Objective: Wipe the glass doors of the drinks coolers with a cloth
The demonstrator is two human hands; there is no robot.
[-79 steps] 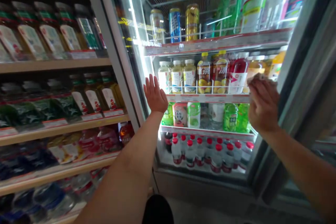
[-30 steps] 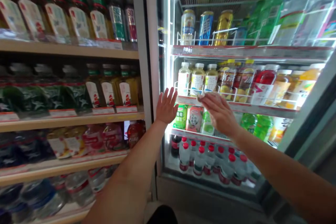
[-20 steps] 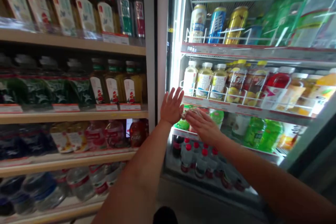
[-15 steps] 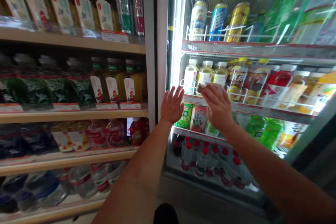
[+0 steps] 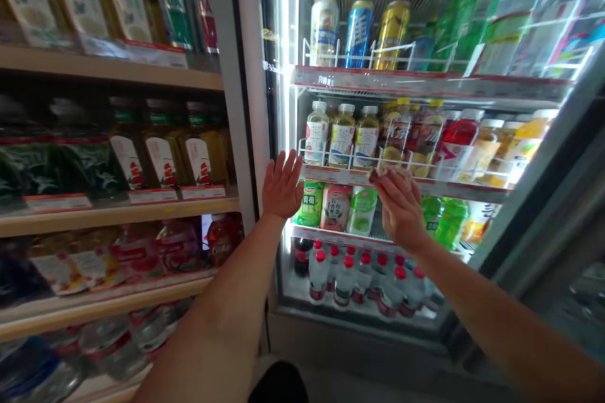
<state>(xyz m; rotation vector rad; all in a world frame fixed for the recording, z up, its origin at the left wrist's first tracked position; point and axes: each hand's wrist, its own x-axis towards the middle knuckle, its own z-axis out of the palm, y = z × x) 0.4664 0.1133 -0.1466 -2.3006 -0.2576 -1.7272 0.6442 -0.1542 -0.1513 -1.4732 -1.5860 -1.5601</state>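
Observation:
I face a lit drinks cooler whose glass door (image 5: 416, 31) is closed. My left hand (image 5: 282, 186) lies flat on the glass near the door's left edge, fingers spread. My right hand (image 5: 401, 206) presses a small crumpled cloth or tissue (image 5: 384, 173) against the glass, at the height of the second shelf rail (image 5: 425, 186). Behind the glass stand pale tea bottles (image 5: 341, 135), green-labelled bottles (image 5: 334, 206) and red-capped bottles (image 5: 350, 274).
Cans (image 5: 358, 33) line the cooler's top shelf. Left of the cooler frame (image 5: 239, 75) run open wooden shelves (image 5: 118, 211) packed with bottled drinks. A dark frame or door edge (image 5: 543, 189) slants along the cooler's right side. Grey floor (image 5: 368, 378) lies below.
My right hand with the cloth swept left across the glass from the right side, dipped low, then moved back right. My left hand stayed flat on the glass.

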